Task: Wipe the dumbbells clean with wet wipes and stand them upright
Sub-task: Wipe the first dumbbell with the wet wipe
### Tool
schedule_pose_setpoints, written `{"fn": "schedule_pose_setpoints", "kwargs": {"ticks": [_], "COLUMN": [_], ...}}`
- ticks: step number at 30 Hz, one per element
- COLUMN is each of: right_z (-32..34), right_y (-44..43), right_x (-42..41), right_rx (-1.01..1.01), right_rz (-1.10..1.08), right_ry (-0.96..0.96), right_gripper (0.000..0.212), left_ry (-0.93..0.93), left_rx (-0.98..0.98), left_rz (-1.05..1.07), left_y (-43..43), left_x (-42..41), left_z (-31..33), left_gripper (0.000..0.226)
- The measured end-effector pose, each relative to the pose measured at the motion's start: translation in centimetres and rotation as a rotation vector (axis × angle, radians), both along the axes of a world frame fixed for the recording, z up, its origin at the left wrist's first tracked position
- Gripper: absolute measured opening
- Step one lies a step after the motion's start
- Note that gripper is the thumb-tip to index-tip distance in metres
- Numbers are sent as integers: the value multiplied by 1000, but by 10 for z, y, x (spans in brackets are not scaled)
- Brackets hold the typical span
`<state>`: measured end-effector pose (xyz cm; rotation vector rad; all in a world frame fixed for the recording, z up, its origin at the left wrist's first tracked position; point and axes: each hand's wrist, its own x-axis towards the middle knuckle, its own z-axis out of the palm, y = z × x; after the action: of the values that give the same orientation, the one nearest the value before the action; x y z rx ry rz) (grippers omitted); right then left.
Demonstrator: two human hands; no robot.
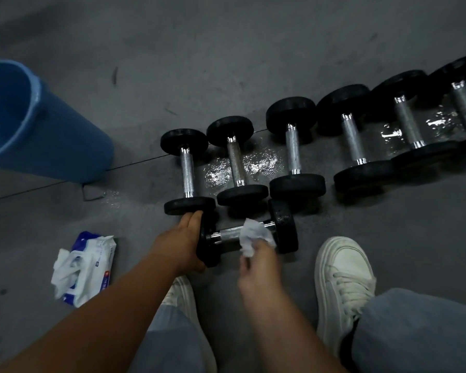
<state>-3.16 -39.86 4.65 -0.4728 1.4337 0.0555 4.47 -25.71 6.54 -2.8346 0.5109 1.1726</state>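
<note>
Nothing legible from where I stand. Blue-and-white soft plastic pack of wet wipes [92,261], lying on the floor: small printed lines, a little blue patch and a red mark on its white face, all too blurred and too small to make out as letters, a brand or numbers.

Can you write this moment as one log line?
step: wiping | left hand: grips dumbbell at one end | right hand: holds wet wipe on handle | dumbbell: lying on floor, not yet upright
</note>
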Motion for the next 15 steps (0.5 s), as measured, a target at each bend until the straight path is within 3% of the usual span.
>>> {"fn": "schedule_pose_setpoints", "kwargs": {"ticks": [3, 6, 10, 15], "right_z": [4, 16, 8, 9], "right_y": [-13, 5, -9, -3], "right_x": [17, 11, 28, 17], "right_rx": [115, 54, 132, 43], "right_rz": [-123, -47, -119, -59], "right_ry": [-31, -134, -81, -129], "right_gripper": [21, 29, 30, 36], "left_ry": [0, -7, -3, -3], "left_rx": [-8, -5, 6, -4], "left_rz": [3, -4, 0, 0], "left_y": [0, 1, 1, 0], "left_x": [-1, 2, 1, 2], "left_z": [-1, -2, -3, -2], "left_gripper": [129, 129, 129, 129]}}
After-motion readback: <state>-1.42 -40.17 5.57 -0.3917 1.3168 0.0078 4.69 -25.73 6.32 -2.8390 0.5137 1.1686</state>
